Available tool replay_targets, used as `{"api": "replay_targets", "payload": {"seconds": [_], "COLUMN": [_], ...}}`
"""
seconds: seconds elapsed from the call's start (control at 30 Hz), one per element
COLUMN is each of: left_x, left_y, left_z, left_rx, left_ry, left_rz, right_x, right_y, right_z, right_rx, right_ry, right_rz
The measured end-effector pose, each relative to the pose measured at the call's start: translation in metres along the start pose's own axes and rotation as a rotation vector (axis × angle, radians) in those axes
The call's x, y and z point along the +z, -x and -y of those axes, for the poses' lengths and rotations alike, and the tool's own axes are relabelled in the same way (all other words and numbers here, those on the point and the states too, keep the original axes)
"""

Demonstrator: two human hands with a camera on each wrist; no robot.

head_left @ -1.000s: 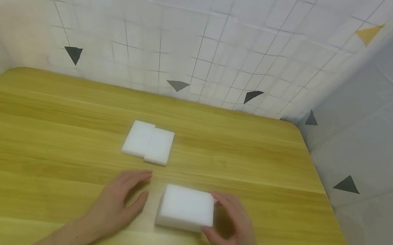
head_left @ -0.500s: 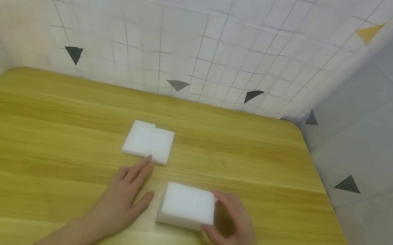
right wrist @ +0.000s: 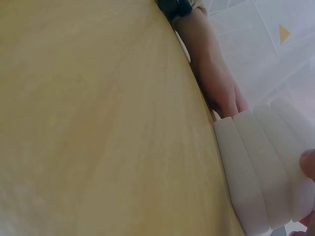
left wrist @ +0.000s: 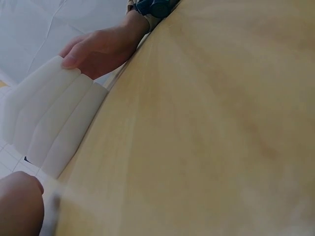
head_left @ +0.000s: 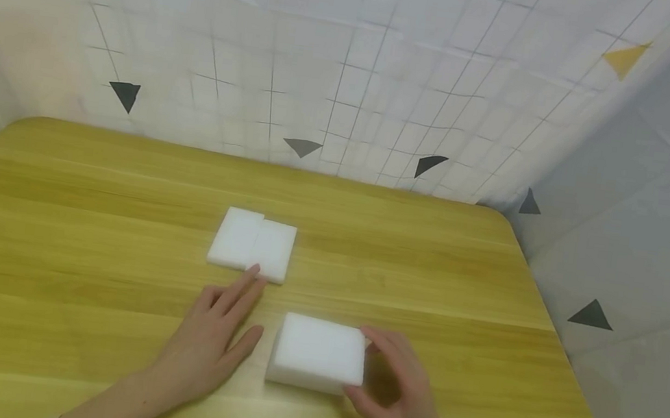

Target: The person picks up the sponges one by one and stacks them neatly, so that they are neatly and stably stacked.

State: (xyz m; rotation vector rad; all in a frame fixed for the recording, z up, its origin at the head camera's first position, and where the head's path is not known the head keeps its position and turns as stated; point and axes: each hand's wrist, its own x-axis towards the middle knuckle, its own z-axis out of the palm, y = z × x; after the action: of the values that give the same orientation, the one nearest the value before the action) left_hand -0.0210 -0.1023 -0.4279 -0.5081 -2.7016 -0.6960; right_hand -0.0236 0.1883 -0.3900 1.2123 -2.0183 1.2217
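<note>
Two white slabs [head_left: 252,241] lie at the straight, relaxed fingertips of the left hand [head_left: 203,346]; right of its thumb, a stack of four white slabs [head_left: 320,351] has its top slab pinched by the right hand [head_left: 408,407].

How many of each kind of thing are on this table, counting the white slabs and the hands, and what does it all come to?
White slabs: 6, with 4 in the stack (edges countable in the wrist views) and 2 in the flat pair
Hands: 2, a left hand and a right hand
Total: 8
</note>
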Motion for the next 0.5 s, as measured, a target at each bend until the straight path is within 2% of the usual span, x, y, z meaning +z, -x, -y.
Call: {"api": "replay_targets", "payload": {"seconds": [0.5], "left_x": [0.0004], "left_y": [-0.0004], "left_z": [0.0003], "left_rx": [-0.005], "left_ry": [-0.001], "left_rz": [0.008], "right_x": [0.0004], "right_y": [-0.0003], "right_z": [-0.0013], "right_rx": [-0.009], "right_ry": [-0.004], "right_rz": [-0.001]}}
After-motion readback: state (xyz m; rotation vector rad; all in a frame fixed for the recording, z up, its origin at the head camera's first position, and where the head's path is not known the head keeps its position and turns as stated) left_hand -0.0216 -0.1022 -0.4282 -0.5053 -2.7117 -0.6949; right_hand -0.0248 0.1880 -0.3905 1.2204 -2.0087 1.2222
